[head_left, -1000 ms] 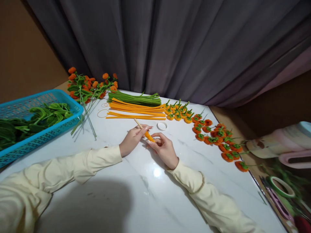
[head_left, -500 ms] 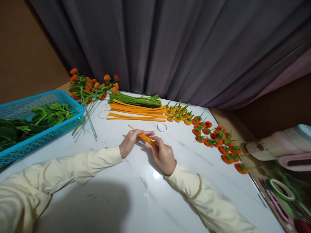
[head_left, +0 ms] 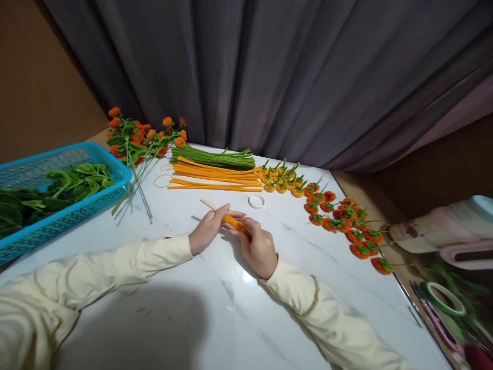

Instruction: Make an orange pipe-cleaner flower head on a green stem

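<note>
Head view — orange chenille (head_left: 232, 222) wraps a wooden stick (head_left: 208, 204); left hand (head_left: 209, 227) holds the stick, right hand (head_left: 261, 251) pinches the wrapped end, both above white table (head_left: 327, 267) — steady, even tension probably keeps it snug.

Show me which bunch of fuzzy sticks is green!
The back bunch, nearest the curtain. Its colour sets it apart: the sticks in front of it, closer to the left hand and right hand, are orange.

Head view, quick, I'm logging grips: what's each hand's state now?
Left hand: closed, holding the pale stick.
Right hand: closed, holding the orange wrapping at its near end.
</note>
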The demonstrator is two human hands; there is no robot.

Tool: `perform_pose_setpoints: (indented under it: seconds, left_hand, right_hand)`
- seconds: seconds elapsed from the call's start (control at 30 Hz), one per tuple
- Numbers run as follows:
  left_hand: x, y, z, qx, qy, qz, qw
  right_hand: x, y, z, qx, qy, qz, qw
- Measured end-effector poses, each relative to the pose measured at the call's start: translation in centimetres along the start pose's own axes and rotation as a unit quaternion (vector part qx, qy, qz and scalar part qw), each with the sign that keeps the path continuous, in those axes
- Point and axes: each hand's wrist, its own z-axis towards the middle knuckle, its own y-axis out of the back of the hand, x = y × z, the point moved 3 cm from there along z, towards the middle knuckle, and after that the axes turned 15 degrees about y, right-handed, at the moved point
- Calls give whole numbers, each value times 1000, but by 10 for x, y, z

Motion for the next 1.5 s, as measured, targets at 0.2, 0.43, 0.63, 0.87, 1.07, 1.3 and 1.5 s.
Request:
perform_pose_setpoints:
  seconds: [0.2, 0.43, 0.63, 0.87, 1.07, 1.3, 1.5]
  left_hand:
    - [5, -2, -2, 9, -17, 24, 1000]
    - [7, -8, -11, 51, -80, 82, 992]
    - [6, -10, -16, 76, -117, 133, 981]
    - [9, -11, -16, 83, -121, 167, 975]
    - [7, -10, -11, 64, -110, 130, 983]
    - [10, -7, -5, 37, -12, 60, 997]
    - [12, -4, -2, 10, -4, 59, 998]
  right_hand:
    - [3, 0, 2, -7, 0, 0, 1000]
    - [6, 3, 4, -24, 63, -93, 993]
    - [15, 6, 7, -35, 122, -99, 987]
    - [19, 6, 8, -69, 136, -81, 985]
    - [11, 1, 6, -64, 31, 50, 996]
    - [8, -1, 6, -37, -86, 175, 980]
    - [5, 3, 5, -7, -118, 66, 991]
